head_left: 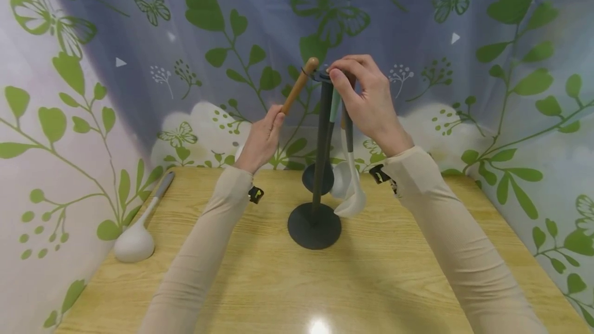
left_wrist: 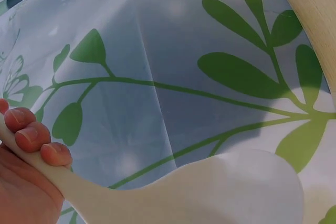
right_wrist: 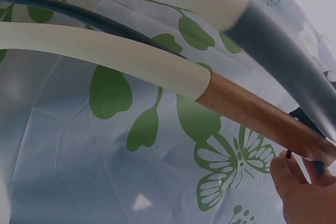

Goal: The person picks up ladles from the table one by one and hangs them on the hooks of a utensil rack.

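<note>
In the head view my left hand grips a spatula by its neck, just below the wooden handle. The handle's tip leans by the top of a black utensil stand. The broad white spatula head shows in the left wrist view. My right hand holds the top of the stand, thumb and fingertips at its hooks. Below that hand hang a white ladle with a grey handle, a dark ladle and a white utensil. In the right wrist view one hanging utensil has a brown wooden handle.
Another white ladle with a grey handle lies at the left edge of the wooden table. The stand's round black base rests on the tabletop. Behind, a leaf-and-butterfly patterned curtain closes off the back and sides.
</note>
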A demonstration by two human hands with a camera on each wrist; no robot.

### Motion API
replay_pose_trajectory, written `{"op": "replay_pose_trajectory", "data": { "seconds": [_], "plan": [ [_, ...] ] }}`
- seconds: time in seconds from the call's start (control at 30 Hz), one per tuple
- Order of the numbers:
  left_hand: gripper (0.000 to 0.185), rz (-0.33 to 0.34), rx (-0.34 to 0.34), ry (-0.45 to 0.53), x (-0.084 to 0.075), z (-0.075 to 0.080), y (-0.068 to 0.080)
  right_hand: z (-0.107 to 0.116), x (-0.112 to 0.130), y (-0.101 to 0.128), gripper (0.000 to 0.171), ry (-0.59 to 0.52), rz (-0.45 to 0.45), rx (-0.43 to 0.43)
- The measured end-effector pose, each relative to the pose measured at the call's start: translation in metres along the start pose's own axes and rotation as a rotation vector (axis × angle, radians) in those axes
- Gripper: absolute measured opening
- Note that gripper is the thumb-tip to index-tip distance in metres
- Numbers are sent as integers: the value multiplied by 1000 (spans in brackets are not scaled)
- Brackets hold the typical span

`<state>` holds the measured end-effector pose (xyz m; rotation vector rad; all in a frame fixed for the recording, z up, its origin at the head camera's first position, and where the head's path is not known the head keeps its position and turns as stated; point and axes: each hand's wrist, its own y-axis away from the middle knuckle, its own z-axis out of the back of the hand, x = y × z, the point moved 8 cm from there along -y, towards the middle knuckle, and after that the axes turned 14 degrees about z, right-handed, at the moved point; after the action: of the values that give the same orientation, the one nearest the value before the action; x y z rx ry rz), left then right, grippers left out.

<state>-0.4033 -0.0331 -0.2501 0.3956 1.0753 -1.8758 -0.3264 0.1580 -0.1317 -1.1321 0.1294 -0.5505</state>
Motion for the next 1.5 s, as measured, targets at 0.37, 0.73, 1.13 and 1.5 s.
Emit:
{"op": "replay_pose_trajectory", "data": {
  "seconds": [0.37,0.73,1.13,1.5],
  "plan": [
    [48,4,30,32,-1,-12,4,-1,0,1,50,-20,-3,-14],
    [29,33,111,78,-3,-26,7,-2,2,-2,48,-14,-4,-23],
    [34,-2,102,84,4,-32,14,-2,1,0,55,-16,1,-40],
    [29,-14,101,95,0,-35,17,-1,2,1,52,-22,16,-53]
  ]
}}
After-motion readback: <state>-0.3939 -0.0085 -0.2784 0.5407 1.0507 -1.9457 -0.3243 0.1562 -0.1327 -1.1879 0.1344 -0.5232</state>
